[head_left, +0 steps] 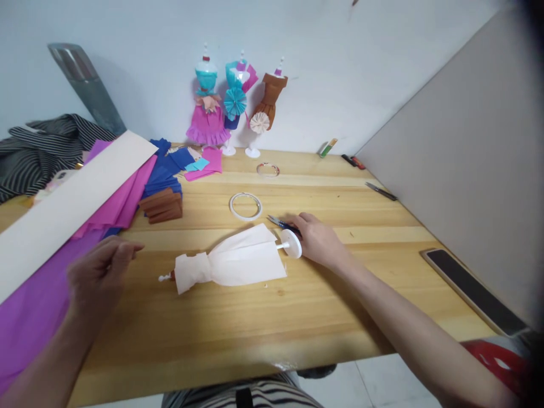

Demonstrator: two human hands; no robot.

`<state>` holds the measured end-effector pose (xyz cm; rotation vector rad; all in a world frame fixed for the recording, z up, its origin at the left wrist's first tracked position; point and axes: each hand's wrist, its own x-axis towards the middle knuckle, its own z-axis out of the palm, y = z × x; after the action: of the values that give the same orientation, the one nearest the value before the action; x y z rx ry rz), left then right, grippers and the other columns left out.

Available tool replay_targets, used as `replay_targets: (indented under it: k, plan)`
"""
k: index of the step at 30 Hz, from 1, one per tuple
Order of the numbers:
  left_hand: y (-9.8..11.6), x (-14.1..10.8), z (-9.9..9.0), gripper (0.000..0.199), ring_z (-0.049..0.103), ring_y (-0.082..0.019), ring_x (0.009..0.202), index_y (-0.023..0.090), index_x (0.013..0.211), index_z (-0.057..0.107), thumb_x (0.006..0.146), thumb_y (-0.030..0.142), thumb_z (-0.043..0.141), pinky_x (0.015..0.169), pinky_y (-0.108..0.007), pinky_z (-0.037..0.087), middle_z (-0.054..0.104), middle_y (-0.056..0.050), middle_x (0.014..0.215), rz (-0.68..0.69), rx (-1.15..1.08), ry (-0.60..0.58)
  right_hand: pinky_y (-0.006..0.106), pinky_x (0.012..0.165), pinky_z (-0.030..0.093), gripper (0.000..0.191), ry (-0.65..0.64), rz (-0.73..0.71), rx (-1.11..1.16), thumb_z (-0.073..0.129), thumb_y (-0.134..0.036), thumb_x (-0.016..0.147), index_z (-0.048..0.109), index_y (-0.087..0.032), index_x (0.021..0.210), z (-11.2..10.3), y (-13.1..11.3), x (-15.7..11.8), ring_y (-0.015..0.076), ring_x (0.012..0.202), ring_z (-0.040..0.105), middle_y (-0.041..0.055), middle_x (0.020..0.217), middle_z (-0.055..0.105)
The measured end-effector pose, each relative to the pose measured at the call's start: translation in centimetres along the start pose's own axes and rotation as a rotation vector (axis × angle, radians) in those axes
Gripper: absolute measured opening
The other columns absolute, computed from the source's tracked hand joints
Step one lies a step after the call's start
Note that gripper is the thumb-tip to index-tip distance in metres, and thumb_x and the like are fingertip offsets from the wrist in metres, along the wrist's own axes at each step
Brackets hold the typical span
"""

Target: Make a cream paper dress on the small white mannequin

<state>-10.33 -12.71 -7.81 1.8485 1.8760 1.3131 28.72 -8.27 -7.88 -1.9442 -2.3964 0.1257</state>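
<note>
A small mannequin in a white paper dress [244,258] lies on its side on the wooden table, its round white base to the right. My right hand [317,238] is just beyond that base, its fingers closed on small dark-handled scissors [285,224] whose blades point left. Left of the mannequin's head, my left hand [100,272] hovers over the table edge of the paper pile, fingers curled; whether anything small is in them is hidden. A roll of white tape [245,207] lies flat behind the dress.
Three dressed mannequins, one in brown [271,99], stand by the wall. Coloured paper, a long white strip [76,209] and brown pieces [161,205] cover the left. Another tape ring [268,169], a glue stick [328,148], a dark cutter [381,191] and a phone [474,289] lie farther off.
</note>
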Motion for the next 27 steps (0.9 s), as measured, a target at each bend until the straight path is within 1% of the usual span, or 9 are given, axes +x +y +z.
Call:
replay_targets:
  k: [6, 9, 12, 14, 17, 18, 22, 24, 27]
  plan:
    - [2.1, -0.4, 0.2, 0.017, 0.053, -0.018, 0.063, 0.029, 0.064, 0.065, 0.079, 0.031, 0.057, 0.062, -0.032, 0.040, 0.060, 0.004, 0.066, -0.091, -0.173, 0.014, 0.029, 0.067, 0.040, 0.031, -0.137, -0.006, 0.015, 0.059, -0.039, 0.081, 0.058, -0.015, 0.099, -0.1, 0.9, 2.5, 0.0237, 0.083, 0.061, 0.0143, 0.098, 0.064]
    - [2.6, -0.6, 0.3, 0.013, 0.047, -0.016, 0.057, 0.028, 0.062, 0.067, 0.074, 0.027, 0.062, 0.056, -0.030, 0.037, 0.057, 0.004, 0.061, -0.208, -0.254, 0.021, 0.029, 0.061, 0.035, 0.022, -0.126, 0.034, 0.038, 0.060, -0.026, 0.074, 0.056, -0.014, 0.093, 0.5, 1.8, 4.0, 0.0221, 0.074, 0.058, 0.0148, 0.092, 0.065]
    - [3.1, -0.9, -0.3, 0.011, 0.043, -0.013, 0.054, 0.027, 0.065, 0.070, 0.074, 0.024, 0.064, 0.052, -0.027, 0.034, 0.056, 0.004, 0.059, -0.371, -0.353, 0.028, 0.028, 0.056, 0.031, 0.014, -0.106, 0.041, 0.071, 0.053, -0.014, 0.070, 0.055, -0.015, 0.084, 0.6, 2.3, 5.1, 0.0187, 0.063, 0.052, 0.0100, 0.075, 0.063]
    - [3.7, -0.9, -0.9, 0.013, 0.043, -0.012, 0.053, 0.027, 0.066, 0.071, 0.077, 0.027, 0.064, 0.051, -0.025, 0.034, 0.057, 0.004, 0.059, -0.418, -0.386, -0.001, 0.027, 0.056, 0.031, 0.014, -0.078, 0.009, 0.102, 0.049, -0.011, 0.070, 0.055, -0.016, 0.082, 0.3, 2.2, 5.8, 0.0167, 0.060, 0.049, 0.0068, 0.071, 0.061]
    - [5.2, -0.4, -1.6, 0.017, 0.045, -0.011, 0.051, 0.024, 0.069, 0.072, 0.081, 0.033, 0.063, 0.047, -0.024, 0.035, 0.060, 0.002, 0.060, -0.392, -0.388, -0.152, 0.025, 0.060, 0.035, 0.014, -0.048, -0.096, 0.161, 0.048, -0.015, 0.073, 0.056, -0.017, 0.084, -0.2, 1.1, 6.9, 0.0147, 0.064, 0.049, 0.0029, 0.073, 0.060]
    - [5.7, 0.0, -1.7, 0.018, 0.046, -0.011, 0.050, 0.023, 0.072, 0.073, 0.081, 0.035, 0.063, 0.046, -0.024, 0.035, 0.062, 0.001, 0.061, -0.375, -0.382, -0.242, 0.025, 0.061, 0.036, 0.018, -0.057, -0.160, 0.197, 0.049, -0.017, 0.073, 0.058, -0.017, 0.088, -0.2, 0.7, 7.3, 0.0140, 0.064, 0.049, 0.0014, 0.073, 0.059]
    - [8.2, 2.3, -1.2, 0.028, 0.045, -0.008, 0.045, 0.020, 0.083, 0.075, 0.085, 0.042, 0.057, 0.041, -0.023, 0.032, 0.062, -0.002, 0.062, -0.212, -0.454, -0.377, 0.025, 0.065, 0.042, 0.033, -0.150, -0.407, 0.403, 0.049, -0.017, 0.073, 0.063, -0.014, 0.102, 0.5, -0.3, 9.0, 0.0131, 0.063, 0.052, 0.0009, 0.074, 0.062]
    - [9.2, 3.6, -0.8, 0.034, 0.042, -0.007, 0.042, 0.019, 0.081, 0.074, 0.086, 0.046, 0.055, 0.038, -0.022, 0.030, 0.061, -0.002, 0.061, -0.164, -0.521, -0.354, 0.027, 0.070, 0.045, 0.025, -0.165, -0.403, 0.476, 0.051, -0.021, 0.075, 0.066, -0.012, 0.092, 1.0, -0.3, 9.6, 0.0151, 0.070, 0.058, 0.0049, 0.082, 0.066]
    - [10.6, 5.3, -0.3, 0.033, 0.043, -0.007, 0.042, 0.016, 0.078, 0.072, 0.086, 0.043, 0.056, 0.038, -0.022, 0.030, 0.061, -0.003, 0.060, -0.116, -0.559, -0.326, 0.030, 0.075, 0.048, 0.024, -0.165, -0.412, 0.553, 0.054, -0.029, 0.078, 0.068, -0.014, 0.090, 1.5, 0.3, 10.0, 0.0181, 0.077, 0.062, 0.0068, 0.088, 0.069]
